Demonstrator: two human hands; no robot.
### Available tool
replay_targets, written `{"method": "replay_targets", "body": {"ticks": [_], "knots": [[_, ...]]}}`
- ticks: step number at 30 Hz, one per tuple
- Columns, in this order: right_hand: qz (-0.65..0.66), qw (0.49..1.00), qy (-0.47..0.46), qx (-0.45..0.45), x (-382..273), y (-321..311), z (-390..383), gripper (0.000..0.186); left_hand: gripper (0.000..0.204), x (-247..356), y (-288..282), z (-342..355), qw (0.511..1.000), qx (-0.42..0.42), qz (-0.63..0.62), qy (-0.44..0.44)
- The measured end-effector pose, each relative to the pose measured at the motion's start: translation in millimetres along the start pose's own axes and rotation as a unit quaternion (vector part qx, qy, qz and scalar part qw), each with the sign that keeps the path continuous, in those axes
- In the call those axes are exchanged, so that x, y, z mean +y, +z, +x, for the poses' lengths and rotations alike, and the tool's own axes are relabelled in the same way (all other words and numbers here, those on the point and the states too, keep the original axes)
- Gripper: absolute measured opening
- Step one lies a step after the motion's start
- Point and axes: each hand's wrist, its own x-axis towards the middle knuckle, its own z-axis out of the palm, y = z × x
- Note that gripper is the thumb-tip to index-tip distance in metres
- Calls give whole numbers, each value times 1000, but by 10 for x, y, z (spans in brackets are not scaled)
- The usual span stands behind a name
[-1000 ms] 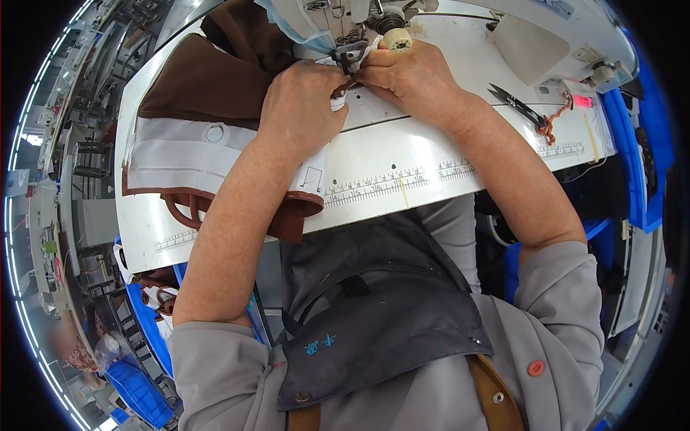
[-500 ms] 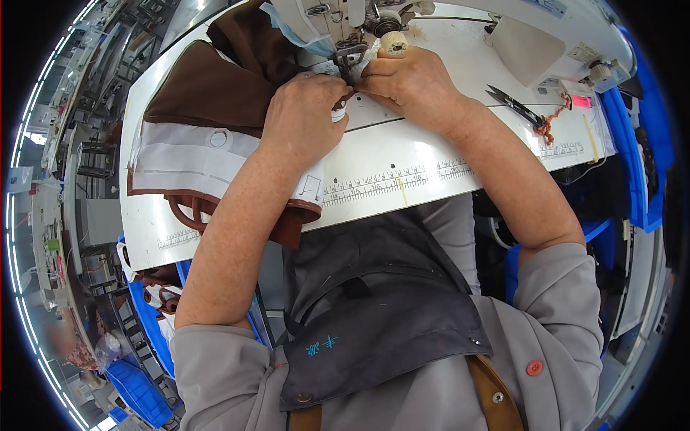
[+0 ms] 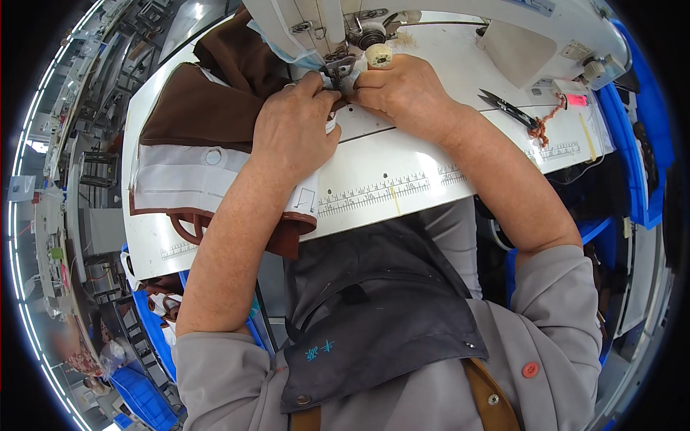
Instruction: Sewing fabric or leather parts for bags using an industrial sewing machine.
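My left hand [image 3: 293, 128] is closed on the edge of brown fabric [image 3: 201, 108] just left of the presser foot [image 3: 339, 72] of a white sewing machine [image 3: 546, 36]. A white bit shows under its fingers. My right hand [image 3: 402, 95], fingers bent together, pinches a narrow brown edge at the right of the foot, below a cream knob [image 3: 379, 54]; its fingertips are partly hidden. The fabric's white panel [image 3: 176, 179], with a round hole or disc, lies under my left forearm, brown loops hanging toward the table's front edge.
Black thread snips [image 3: 503, 102] with red cord lie right of my hands on the white table [image 3: 388, 158], which has printed rulers. Blue bins stand at right [image 3: 640, 158] and lower left [image 3: 154, 327], the latter holding brown and white pieces. Another person [image 3: 75, 348] is at far left.
Table, machine and fabric sit slightly lower in the picture, as the view has shifted. My hands stay at the presser foot, with small finger movements; the left knuckles are a little more raised.
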Motion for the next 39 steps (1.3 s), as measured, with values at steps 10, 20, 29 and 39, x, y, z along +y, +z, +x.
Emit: {"method": "replay_targets", "body": {"ticks": [10,20,29,39], "knots": [[-36,999,4,1,5,51,33,7,33,-66,27,90,999,-25,39,15],[-68,998,15,-5,31,82,62,8,28,-183,129,187,991,-14,109,70],[-84,996,22,-7,21,100,51,8,27,-213,125,168,993,-2,88,73],[-69,996,46,-27,25,45,8,9,36,-167,33,119,994,-48,16,96]]}}
